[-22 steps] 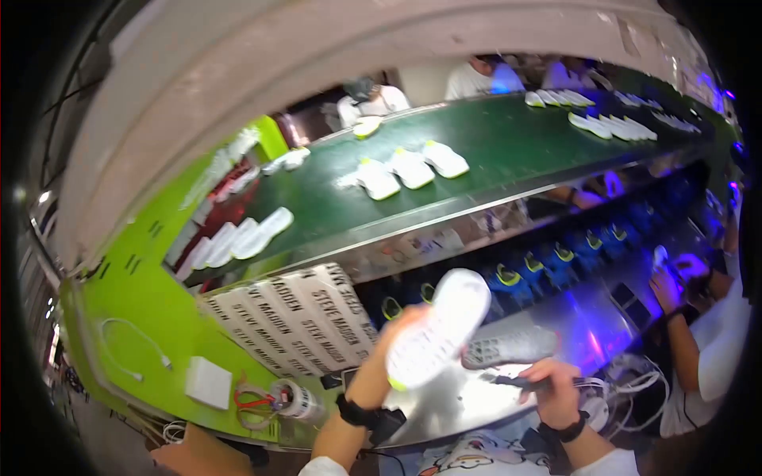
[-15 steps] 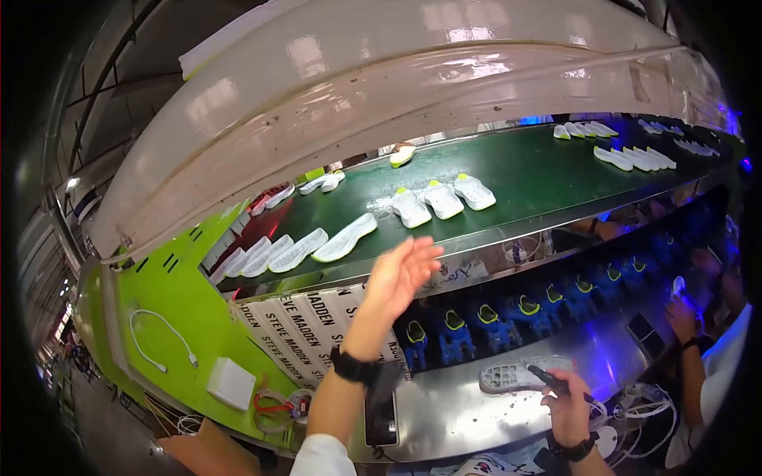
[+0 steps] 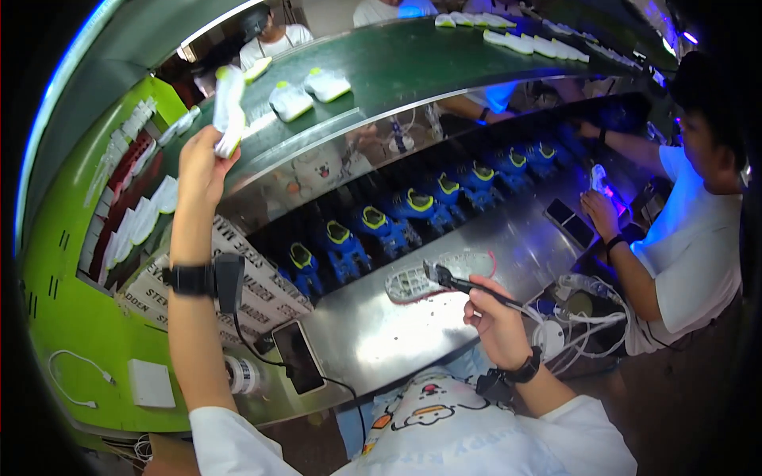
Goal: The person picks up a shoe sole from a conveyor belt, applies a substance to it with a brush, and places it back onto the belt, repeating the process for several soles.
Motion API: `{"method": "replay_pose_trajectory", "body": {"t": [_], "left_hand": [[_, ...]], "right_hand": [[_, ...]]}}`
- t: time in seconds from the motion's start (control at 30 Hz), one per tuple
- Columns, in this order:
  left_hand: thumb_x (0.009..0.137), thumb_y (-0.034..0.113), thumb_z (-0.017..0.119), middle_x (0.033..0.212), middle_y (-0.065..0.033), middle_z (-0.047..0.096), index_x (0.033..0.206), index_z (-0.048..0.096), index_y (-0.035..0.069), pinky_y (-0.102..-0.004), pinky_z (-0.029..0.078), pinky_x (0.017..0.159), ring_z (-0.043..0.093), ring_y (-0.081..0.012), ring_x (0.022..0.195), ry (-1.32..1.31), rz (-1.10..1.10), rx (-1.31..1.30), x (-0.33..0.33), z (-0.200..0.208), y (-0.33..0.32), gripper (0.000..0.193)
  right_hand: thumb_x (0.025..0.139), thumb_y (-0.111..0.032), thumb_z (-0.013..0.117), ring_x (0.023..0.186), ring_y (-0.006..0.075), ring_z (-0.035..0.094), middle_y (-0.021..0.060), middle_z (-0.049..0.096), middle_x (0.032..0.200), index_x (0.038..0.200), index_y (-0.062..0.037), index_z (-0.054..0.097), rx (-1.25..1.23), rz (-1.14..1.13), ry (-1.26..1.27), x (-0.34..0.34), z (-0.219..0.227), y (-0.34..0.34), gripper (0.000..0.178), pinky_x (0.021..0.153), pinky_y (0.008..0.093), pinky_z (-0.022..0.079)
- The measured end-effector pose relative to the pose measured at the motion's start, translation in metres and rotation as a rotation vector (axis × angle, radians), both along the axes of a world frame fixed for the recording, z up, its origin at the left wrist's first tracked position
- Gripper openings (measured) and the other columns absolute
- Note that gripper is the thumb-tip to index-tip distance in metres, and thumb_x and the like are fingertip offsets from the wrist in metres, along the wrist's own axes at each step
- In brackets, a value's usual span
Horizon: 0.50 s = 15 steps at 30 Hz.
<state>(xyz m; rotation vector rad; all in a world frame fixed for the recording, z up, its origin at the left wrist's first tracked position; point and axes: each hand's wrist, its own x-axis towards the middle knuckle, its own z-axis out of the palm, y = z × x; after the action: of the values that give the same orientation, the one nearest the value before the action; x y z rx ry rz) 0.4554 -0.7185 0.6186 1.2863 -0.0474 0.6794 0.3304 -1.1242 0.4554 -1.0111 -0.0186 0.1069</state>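
My left hand (image 3: pixel 203 170) reaches up over the green conveyor belt (image 3: pixel 397 51) at the far left. Its fingers are closed on the lower end of a white shoe sole (image 3: pixel 229 109) with yellow-green trim, held upright and slightly blurred. Two similar white soles (image 3: pixel 290 101) lie on the belt just right of it. Closed around a black-handled brush (image 3: pixel 476 289) is my right hand (image 3: pixel 498 324), above the metal bench. Beneath the brush head lies a grey-white sole (image 3: pixel 406 284) with a lattice surface, partly covered by the brush.
Several blue shoes with yellow-green collars (image 3: pixel 373 222) stand in a row behind the bench (image 3: pixel 381 337). A phone (image 3: pixel 298 357) lies front left, and tangled white cables (image 3: pixel 587 317) are at right. A co-worker (image 3: pixel 675 238) works at the right; other people stand beyond the belt.
My left hand, empty before, now grips a white sole and has moved left; two of the three grouped soles stay on the belt. My right hand still holds the brush. The view has shifted.
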Motion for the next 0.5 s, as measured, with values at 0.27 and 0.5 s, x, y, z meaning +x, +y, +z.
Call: {"method": "replay_pose_trajectory", "body": {"t": [0.27,0.5], "left_hand": [[0.064,0.027,0.048,0.088,-0.0165,0.060,0.121,0.043,-0.007,-0.0427,0.053,0.071,0.061,-0.0288,0.079,0.109,-0.813,-0.775,-0.129,-0.216,-0.109,0.067],[0.092,0.044,0.041,0.113,-0.0152,0.059,0.125,0.047,0.005,-0.0430,0.047,0.090,0.058,-0.0316,0.101,0.217,-0.917,-1.135,-0.147,-0.306,-0.224,0.051]], "right_hand": [[0.084,-0.005,0.059,0.072,0.0136,0.056,0.0067,0.060,0.086,0.114,0.0023,0.055,-0.003,0.172,-0.031,-0.003,0.000,0.004,0.031,0.067,0.0274,0.045],[0.082,-0.004,0.063,0.075,0.0124,0.063,0.0079,0.066,0.089,0.103,-0.0016,0.066,-0.471,0.349,-0.218,0.000,-0.020,0.025,0.021,0.067,0.0238,0.051]]}}
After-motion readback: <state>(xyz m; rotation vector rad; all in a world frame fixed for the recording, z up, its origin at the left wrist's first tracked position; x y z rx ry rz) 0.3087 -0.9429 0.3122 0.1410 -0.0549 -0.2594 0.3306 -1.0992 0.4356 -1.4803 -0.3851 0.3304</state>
